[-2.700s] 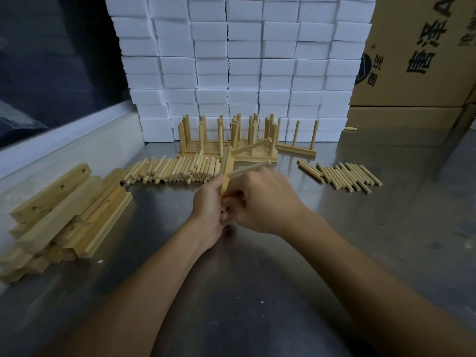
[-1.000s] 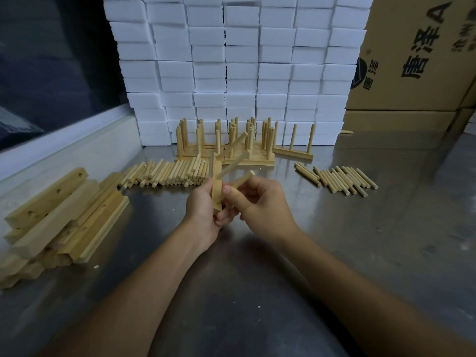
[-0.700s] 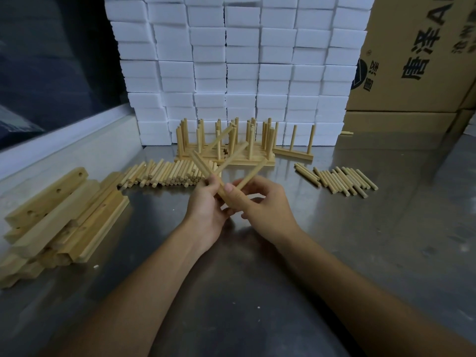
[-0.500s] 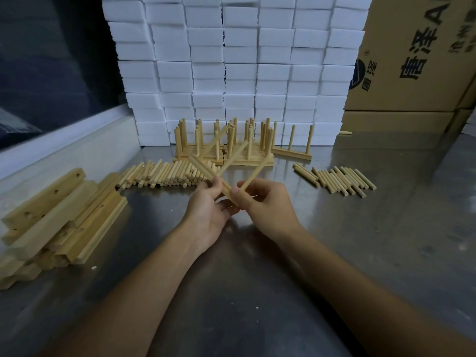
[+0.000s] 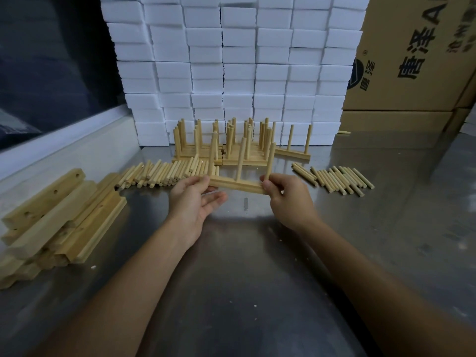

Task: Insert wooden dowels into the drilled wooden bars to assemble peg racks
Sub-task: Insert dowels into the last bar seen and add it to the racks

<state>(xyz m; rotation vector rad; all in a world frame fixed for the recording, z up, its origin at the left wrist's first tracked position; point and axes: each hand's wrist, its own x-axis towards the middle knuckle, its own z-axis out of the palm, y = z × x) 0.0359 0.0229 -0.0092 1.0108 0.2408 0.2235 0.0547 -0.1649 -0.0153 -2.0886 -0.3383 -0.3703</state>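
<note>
A wooden peg rack (image 5: pixel 238 184), a short bar with three dowels standing upright in it, is held level just above the steel table. My left hand (image 5: pixel 193 202) pinches its left end between thumb and fingers, the other fingers spread. My right hand (image 5: pixel 286 195) grips its right end at the base of the rightmost dowel. Loose dowels lie in a row behind my left hand (image 5: pixel 164 171) and in a second row at the right (image 5: pixel 334 177). Drilled wooden bars (image 5: pixel 56 220) are piled at the left.
Several finished peg racks (image 5: pixel 226 148) stand together at the back, one more rack (image 5: pixel 296 153) to their right. A wall of white foam blocks (image 5: pixel 231 68) rises behind them. Cardboard boxes (image 5: pixel 412 60) stand at the back right. A raised ledge (image 5: pixel 64 140) runs along the left.
The rack was held tilted with its dowels pointing up and away while my right hand worked on a dowel. Now it is turned level with the dowels upright, one hand on each end.
</note>
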